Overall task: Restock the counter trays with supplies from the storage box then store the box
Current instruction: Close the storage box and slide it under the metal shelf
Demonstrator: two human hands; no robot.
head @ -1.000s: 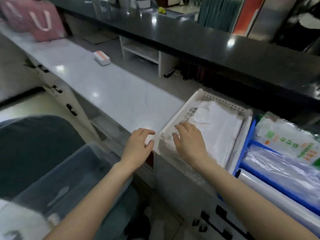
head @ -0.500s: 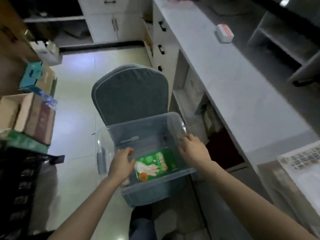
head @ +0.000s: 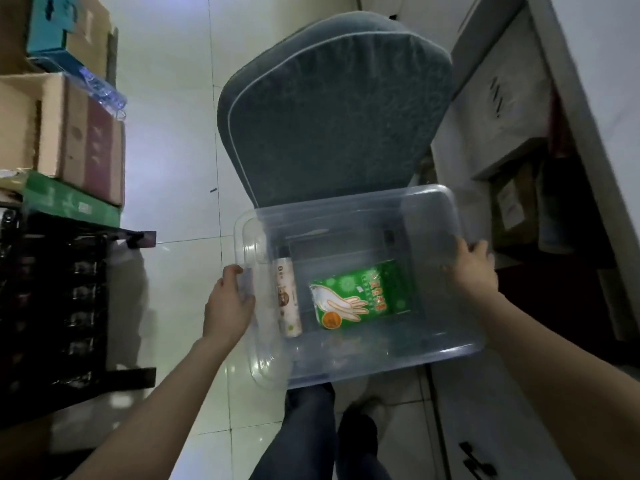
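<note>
Through the head camera I look down on a clear plastic storage box (head: 381, 362), open at the top. The left grip (head: 227, 303), a bare hand, holds the left short rim of the box, and its fingers are curled round the edge. The right grip (head: 472, 268) holds the right short rim, with its fingers bent over the edge. So both grips are closed on the box, one at each end. The far long edge of the box lies over the front of a blue-grey chair cushion (head: 332, 109). I cannot tell if the box rests on the cushion or hangs above it.

On the bottom of the box a green packet of gloves (head: 360, 294) lies flat, near the middle and a little toward the right wall. A white printed roll (head: 287, 299) lies along the left wall, just beside the left grip, with the wall between them. The packet and the roll do not touch.

Under the near edge of the box I see the person's legs (head: 311, 427) in dark trousers, above a white tiled floor (head: 173, 168). At the left edge of the view cardboard boxes (head: 79, 133) stand on a green carton (head: 69, 202), and below it is a black rack (head: 52, 306). At the right is a white cabinet (head: 512, 420) with a dark handle (head: 474, 459).
</note>
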